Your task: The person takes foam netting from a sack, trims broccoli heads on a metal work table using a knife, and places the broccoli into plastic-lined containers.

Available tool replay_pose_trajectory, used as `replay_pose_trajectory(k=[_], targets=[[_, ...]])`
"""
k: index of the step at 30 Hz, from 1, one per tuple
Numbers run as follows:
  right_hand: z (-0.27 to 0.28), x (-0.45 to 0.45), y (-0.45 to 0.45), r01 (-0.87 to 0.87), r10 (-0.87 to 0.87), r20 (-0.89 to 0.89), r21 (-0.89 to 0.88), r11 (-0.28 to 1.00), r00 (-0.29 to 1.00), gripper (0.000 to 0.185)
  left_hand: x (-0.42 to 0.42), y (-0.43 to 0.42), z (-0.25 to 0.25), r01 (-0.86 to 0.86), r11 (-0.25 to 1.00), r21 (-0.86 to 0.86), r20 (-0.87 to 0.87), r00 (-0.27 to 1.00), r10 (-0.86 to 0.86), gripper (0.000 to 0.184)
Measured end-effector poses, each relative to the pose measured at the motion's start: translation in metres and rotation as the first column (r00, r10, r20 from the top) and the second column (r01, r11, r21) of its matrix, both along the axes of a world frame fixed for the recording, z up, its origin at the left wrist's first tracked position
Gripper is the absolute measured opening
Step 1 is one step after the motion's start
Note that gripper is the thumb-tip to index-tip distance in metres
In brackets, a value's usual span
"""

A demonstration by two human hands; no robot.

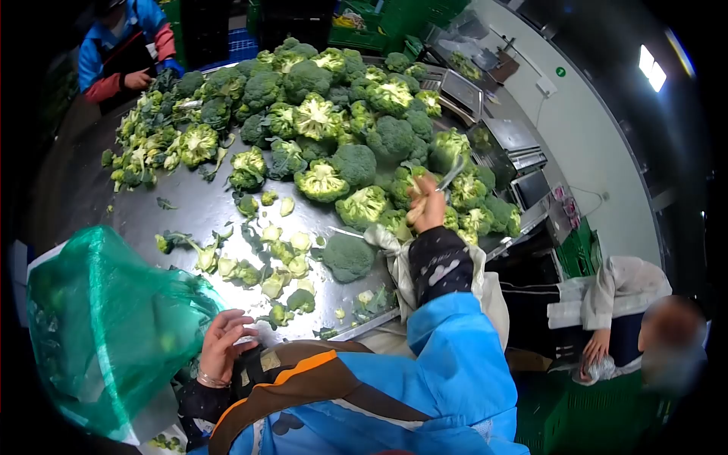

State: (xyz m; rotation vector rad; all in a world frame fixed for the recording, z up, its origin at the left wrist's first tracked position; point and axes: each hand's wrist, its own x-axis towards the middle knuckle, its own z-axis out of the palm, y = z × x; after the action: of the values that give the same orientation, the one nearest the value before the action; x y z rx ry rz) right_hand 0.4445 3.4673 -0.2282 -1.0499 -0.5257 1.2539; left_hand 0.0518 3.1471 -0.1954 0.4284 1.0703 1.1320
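Note:
My right hand (429,203) is closed round the pale handle of a knife (453,173), its shiny blade pointing up and away over the broccoli pile (394,138). Near the table's front edge, my left hand (225,343) has its fingers loosely bent and apart, with nothing visible in them. Beside it on the left bulges a green plastic bag (114,326). Between my hands, a single broccoli head (348,257) rests crown up on the metal table (182,216). Cut stalk pieces and small florets (274,284) lie scattered to its left.
Across the table at far left, a person (125,45) in a blue jacket reaches towards the broccoli. Another person (618,296) in white is at the right, holding something shiny. Metal scales (461,95) line the right edge. Green crates (584,413) stand at lower right.

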Motion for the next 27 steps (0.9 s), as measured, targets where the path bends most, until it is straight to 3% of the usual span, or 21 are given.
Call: replay_pose_trajectory(k=[1,3,5,9,11,13,14,16,17,19,21,22,24,25,26,27], targets=[[0.021,-0.036,-0.027,-0.032,0.032,0.087,-0.001,0.999,0.996,0.035,-0.002,-0.004,0.000,-0.006,1.000,-0.011,-0.012,1.000,0.006,0.037],[0.022,-0.074,-0.048,-0.303,0.304,0.121,-0.032,0.953,0.945,0.029,-0.008,-0.011,0.004,-0.010,1.000,-0.006,-0.063,0.998,0.010,0.037],[0.018,-0.112,-0.068,-0.461,0.461,0.196,-0.047,0.886,0.866,0.025,-0.016,-0.023,0.017,-0.014,0.999,0.032,-0.137,0.990,0.019,0.038],[0.005,-0.173,-0.111,-0.676,0.682,0.182,-0.102,0.730,0.708,0.024,-0.053,-0.058,0.071,-0.007,0.991,0.130,-0.279,0.959,0.043,0.048],[-0.016,-0.192,-0.129,-0.684,0.685,0.360,-0.153,0.714,0.634,0.022,-0.080,-0.082,0.099,-0.006,0.992,0.122,-0.316,0.948,0.044,0.052],[-0.012,-0.211,-0.152,-0.702,0.739,0.165,-0.234,0.672,0.653,0.017,-0.106,-0.104,0.133,-0.044,0.991,0.125,-0.464,0.880,0.098,0.048],[-0.025,-0.210,-0.157,-0.761,0.802,0.131,-0.257,0.596,0.583,0.016,-0.119,-0.114,0.149,-0.082,0.985,0.150,-0.576,0.803,0.154,0.045],[-0.035,-0.214,-0.170,-0.742,0.809,0.119,-0.338,0.578,0.576,0.014,-0.165,-0.134,0.167,-0.063,0.959,0.276,-0.810,0.521,0.267,0.038],[-0.041,-0.215,-0.177,-0.733,0.798,0.106,-0.339,0.590,0.593,0.016,-0.184,-0.142,0.184,-0.135,0.958,0.251,-0.855,0.433,0.285,0.035],[-0.045,-0.217,-0.190,-0.736,0.795,0.070,-0.336,0.588,0.603,0.015,-0.248,-0.164,0.187,-0.162,0.949,0.270,-0.950,0.114,0.290,0.030],[-0.051,-0.222,-0.201,-0.732,0.795,0.061,-0.354,0.582,0.603,0.011,-0.305,-0.180,0.183,-0.345,0.928,0.140,-0.970,-0.235,0.058,0.032],[-0.055,-0.220,-0.202,-0.752,0.808,0.040,-0.339,0.565,0.588,0.011,-0.337,-0.187,0.168,-0.389,0.918,0.075,-0.944,-0.324,-0.060,0.034],[-0.051,-0.228,-0.209,-0.733,0.795,0.049,-0.358,0.579,0.604,0.010,-0.363,-0.186,0.145,-0.347,0.938,-0.012,-0.804,-0.554,-0.216,0.023],[-0.045,-0.233,-0.214,-0.714,0.783,0.067,-0.369,0.595,0.618,0.009,-0.364,-0.179,0.137,-0.430,0.826,-0.364,-0.758,-0.379,-0.531,0.020],[-0.038,-0.237,-0.217,-0.720,0.792,0.079,-0.371,0.587,0.606,0.010,-0.355,-0.172,0.131,-0.322,0.812,-0.487,-0.755,-0.313,-0.576,0.017],[-0.034,-0.241,-0.220,-0.703,0.786,0.114,-0.385,0.598,0.607,0.010,-0.358,-0.169,0.113,-0.129,0.768,-0.628,-0.764,-0.088,-0.639,0.029]])
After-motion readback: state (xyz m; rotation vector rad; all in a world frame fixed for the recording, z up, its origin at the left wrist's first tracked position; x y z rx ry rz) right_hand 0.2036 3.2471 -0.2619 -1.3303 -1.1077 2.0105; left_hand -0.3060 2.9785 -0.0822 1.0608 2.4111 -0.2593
